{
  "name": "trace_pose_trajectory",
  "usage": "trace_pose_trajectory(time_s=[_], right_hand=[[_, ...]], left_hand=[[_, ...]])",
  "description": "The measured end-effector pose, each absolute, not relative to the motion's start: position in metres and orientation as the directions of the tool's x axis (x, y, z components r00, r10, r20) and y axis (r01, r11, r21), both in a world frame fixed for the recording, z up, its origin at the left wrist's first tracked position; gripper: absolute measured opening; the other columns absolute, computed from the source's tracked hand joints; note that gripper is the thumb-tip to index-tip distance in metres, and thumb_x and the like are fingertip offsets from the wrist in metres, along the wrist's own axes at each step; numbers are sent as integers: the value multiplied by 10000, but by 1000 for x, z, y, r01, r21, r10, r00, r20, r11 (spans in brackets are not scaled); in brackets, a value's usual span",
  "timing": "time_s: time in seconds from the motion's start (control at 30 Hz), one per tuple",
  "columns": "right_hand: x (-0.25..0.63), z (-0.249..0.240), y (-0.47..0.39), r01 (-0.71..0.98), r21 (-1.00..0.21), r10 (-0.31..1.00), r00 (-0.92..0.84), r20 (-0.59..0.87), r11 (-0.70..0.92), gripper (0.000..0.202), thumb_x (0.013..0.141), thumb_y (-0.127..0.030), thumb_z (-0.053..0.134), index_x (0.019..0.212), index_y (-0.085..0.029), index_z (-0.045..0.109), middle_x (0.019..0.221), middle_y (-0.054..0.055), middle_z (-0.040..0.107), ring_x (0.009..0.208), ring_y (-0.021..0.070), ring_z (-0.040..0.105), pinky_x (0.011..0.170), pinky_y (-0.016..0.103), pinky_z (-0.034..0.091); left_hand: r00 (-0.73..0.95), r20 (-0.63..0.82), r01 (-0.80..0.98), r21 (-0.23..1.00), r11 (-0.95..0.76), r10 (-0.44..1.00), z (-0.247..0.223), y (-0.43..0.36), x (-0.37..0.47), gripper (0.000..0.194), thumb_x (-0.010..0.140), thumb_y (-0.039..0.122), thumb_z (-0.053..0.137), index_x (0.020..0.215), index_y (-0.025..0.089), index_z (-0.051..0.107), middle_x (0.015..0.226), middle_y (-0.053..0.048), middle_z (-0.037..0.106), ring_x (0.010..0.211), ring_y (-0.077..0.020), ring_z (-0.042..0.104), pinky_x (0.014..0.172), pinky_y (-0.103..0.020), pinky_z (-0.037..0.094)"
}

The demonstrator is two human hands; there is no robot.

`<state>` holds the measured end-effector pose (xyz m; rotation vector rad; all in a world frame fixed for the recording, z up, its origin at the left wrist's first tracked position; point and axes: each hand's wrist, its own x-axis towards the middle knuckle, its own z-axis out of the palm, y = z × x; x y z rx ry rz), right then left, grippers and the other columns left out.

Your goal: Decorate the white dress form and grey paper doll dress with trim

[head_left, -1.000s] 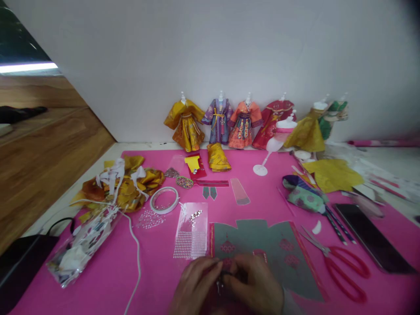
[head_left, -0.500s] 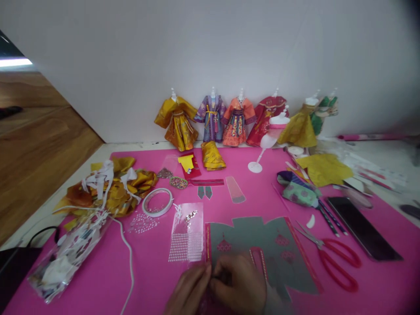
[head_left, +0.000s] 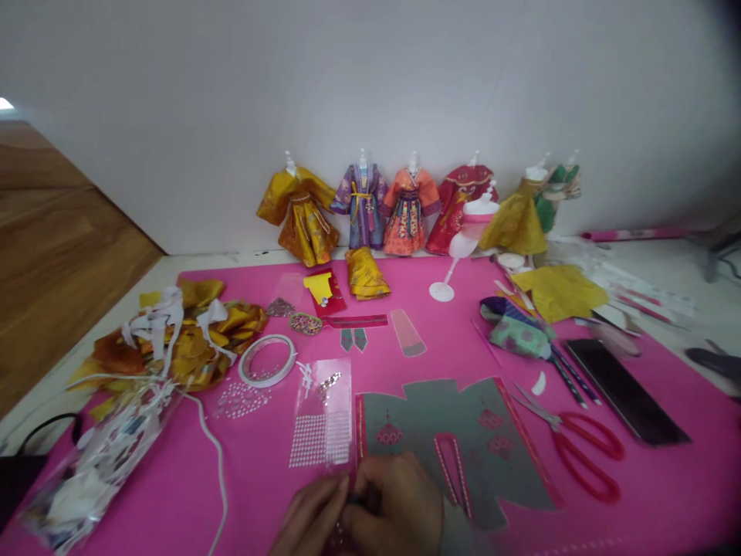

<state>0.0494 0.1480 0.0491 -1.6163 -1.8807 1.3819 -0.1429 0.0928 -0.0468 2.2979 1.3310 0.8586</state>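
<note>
Low in the middle of the view, my left hand (head_left: 312,516) lies with its fingers drawn together, the fingertips meeting those of my right hand. My right hand (head_left: 399,500) is closed in a pinch over something small and dark that its fingers mostly hide. Both are at the lower left edge of a flat grey-green garment-shaped cut-out (head_left: 414,405) with red borders and pink motifs. A pink collar-like strip edged with beads (head_left: 451,463) lies on that piece, right of my right hand. Just above my left hand is a sheet of stick-on pearls (head_left: 318,440).
Red-handled scissors (head_left: 590,455) and a black phone (head_left: 628,390) lie to the right. At left are a tape roll (head_left: 266,361), loose gems (head_left: 243,398), gold fabric (head_left: 214,340) and a clear bag (head_left: 98,471). Dressed mini mannequins (head_left: 362,205) line the wall behind the pink mat (head_left: 191,463).
The whole view has shifted, so things sit a little further left. My hands have moved slightly down and left from the cut-out, showing more of the beaded strip. Their pinch stays closed.
</note>
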Motion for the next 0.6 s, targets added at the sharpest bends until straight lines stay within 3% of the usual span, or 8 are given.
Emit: trace_pose_trajectory(time_s=[0.07, 0.17, 0.3, 0.37, 0.43, 0.47, 0.53, 0.6], right_hand=[[49, 54, 151, 598, -798, 876, -344, -340, -75, 55, 652, -158, 631, 601, -168, 650, 502, -32, 572, 462, 85, 457, 447, 189, 276], [48, 60, 155, 609, -793, 872, -379, -309, -16, 56, 675, -144, 637, 627, -157, 663, 522, -21, 599, 484, 90, 483, 455, 189, 289], [53, 71, 172, 586, -801, 839, -492, -232, 123, 95, 784, -254, 646, 744, -183, 695, 571, -38, 649, 513, 83, 563, 479, 165, 363], [57, 73, 186, 607, -764, 839, -517, -171, 218, 173, 864, -303, 579, 882, -184, 703, 690, -2, 692, 625, 122, 623, 589, 203, 447], [58, 70, 203, 650, -688, 846, -524, -100, 322, 271, 885, -278, 544, 1089, -156, 673, 973, 96, 702, 911, 214, 638, 831, 327, 470], [57, 66, 212, 670, -643, 843, -533, -69, 371, 353, 869, -262, 560, 1193, -143, 634, 1151, 152, 649, 1093, 278, 575, 958, 412, 410], [52, 53, 226, 692, -563, 824, -566, -34, 452, 521, 828, -273, 617, 1329, -146, 553, 1440, 209, 434, 1356, 387, 315, 1100, 555, 196], [46, 38, 236, 694, -506, 793, -608, -30, 513, 626, 794, -330, 667, 1375, -158, 513, 1549, 217, 258, 1427, 426, 120, 1116, 611, 52]], left_hand=[[344, 370, 605, 615, -505, 863, -41, 95, -138, 633, 785, 401, 713, 1373, 396, 479, 1108, -32, 743, 966, -215, 716, 824, -240, 589], [253, 273, 558, 743, -370, 928, -29, 94, -133, 529, 837, 366, 663, 1348, 354, 525, 1195, -65, 689, 1064, -235, 669, 891, -294, 569], [80, 227, 492, 838, -236, 971, -7, 95, -133, 458, 849, 347, 650, 1300, 347, 572, 1212, -55, 670, 1087, -236, 652, 908, -311, 558], [-37, 208, 532, 832, -157, 978, 1, 99, -137, 438, 833, 334, 671, 1265, 349, 602, 1194, -42, 687, 1093, -231, 652, 916, -309, 551], [-147, 190, 553, 829, -78, 971, 7, 105, -141, 407, 823, 343, 678, 1228, 331, 633, 1180, -48, 701, 1085, -235, 659, 912, -331, 555], [-193, 178, 549, 835, -44, 965, 8, 108, -142, 391, 820, 353, 677, 1208, 317, 648, 1174, -56, 705, 1081, -241, 662, 914, -353, 555], [-257, 161, 523, 852, -3, 953, 11, 115, -142, 371, 805, 381, 681, 1166, 297, 674, 1156, -67, 711, 1066, -252, 667, 920, -397, 552], [-296, 151, 499, 866, 18, 943, 12, 121, -140, 359, 797, 399, 680, 1136, 282, 689, 1132, -72, 716, 1044, -254, 672, 925, -420, 547]])
